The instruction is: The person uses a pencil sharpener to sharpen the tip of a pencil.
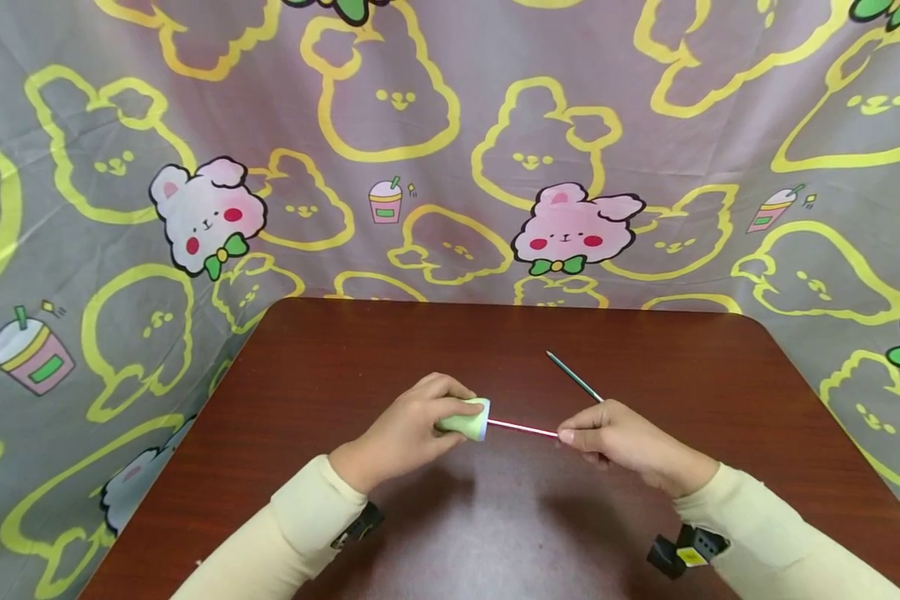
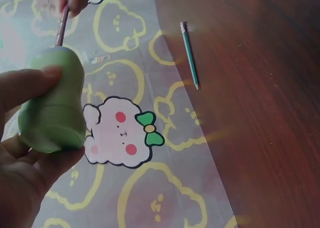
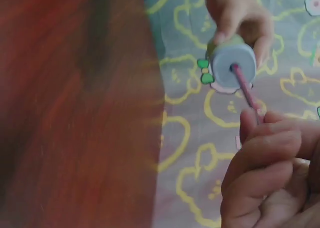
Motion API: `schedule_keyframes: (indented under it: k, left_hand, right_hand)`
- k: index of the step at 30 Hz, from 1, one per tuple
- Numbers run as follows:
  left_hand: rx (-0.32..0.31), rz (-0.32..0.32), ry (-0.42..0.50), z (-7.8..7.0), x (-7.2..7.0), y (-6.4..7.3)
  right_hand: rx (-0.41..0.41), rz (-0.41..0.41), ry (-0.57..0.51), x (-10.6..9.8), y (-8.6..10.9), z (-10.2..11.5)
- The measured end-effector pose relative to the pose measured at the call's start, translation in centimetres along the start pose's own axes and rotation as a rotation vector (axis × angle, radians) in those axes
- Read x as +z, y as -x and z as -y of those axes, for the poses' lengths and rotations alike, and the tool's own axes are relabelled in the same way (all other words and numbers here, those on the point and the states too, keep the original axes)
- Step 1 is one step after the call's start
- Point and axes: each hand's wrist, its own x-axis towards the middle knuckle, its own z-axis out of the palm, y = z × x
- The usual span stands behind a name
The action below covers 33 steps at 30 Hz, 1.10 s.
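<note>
Head view, just below centre: we see the red pencil [image 1: 522,428] nearly level, dipping slightly rightward, its left end in the hole of the green cylinder [image 1: 467,426]. Left hand [image 1: 411,422] grips the cylinder; right hand [image 1: 632,440] pinches the pencil's right-hand part, fingertips together.

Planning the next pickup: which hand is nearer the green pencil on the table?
Right. In the head view, the right hand is just on the near side of the green pencil, by its eraser end; the left hand is farther off to its left.
</note>
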Motion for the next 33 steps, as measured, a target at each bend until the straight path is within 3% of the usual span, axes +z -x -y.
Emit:
schedule_keyframes:
  k: [2, 3, 9, 15, 20, 22, 25, 30, 33]
  left_hand:
    - [0.017, -0.017, -0.016, 0.0, 0.1, 0.0]
    - [0.01, -0.02, -0.019, 0.0, 0.0, 0.0]
    - [-0.126, 0.018, 0.023, 0.2, 0.0, 0.0]
    - [-0.221, 0.017, 0.123, 0.4, -0.1, 0.1]
    - [-0.289, 0.02, 0.232, 0.6, -0.2, 0.1]
    - [-0.325, 0.029, 0.281, 0.7, -0.3, 0.1]
    - [-0.377, 0.068, 0.348, 0.7, -0.6, -0.1]
    - [-0.407, 0.142, 0.408, 0.8, -0.8, -0.2]
    - [-0.389, 0.137, 0.394, 0.6, -0.7, -0.2]
  right_hand:
    - [0.089, 0.03, -0.079, -0.2, -0.1, 0.4]
    - [0.085, 0.023, -0.045, -0.3, -0.2, 0.5]
    - [-0.072, -0.161, 0.412, 0.5, -0.3, 0.5]
    - [-0.404, -0.451, 0.797, 1.1, -0.3, -0.9]
    - [-0.801, -0.661, 0.983, 1.0, -1.0, -1.9]
    - [-0.933, -0.725, 1.033, 1.0, -1.2, -1.9]
    - [-1.053, -0.776, 1.066, 1.1, -1.3, -1.7]
    - [-1.148, -0.76, 1.04, 1.2, -1.3, -1.3]
    - [-1.147, -0.75, 0.995, 1.4, -1.3, -1.3]
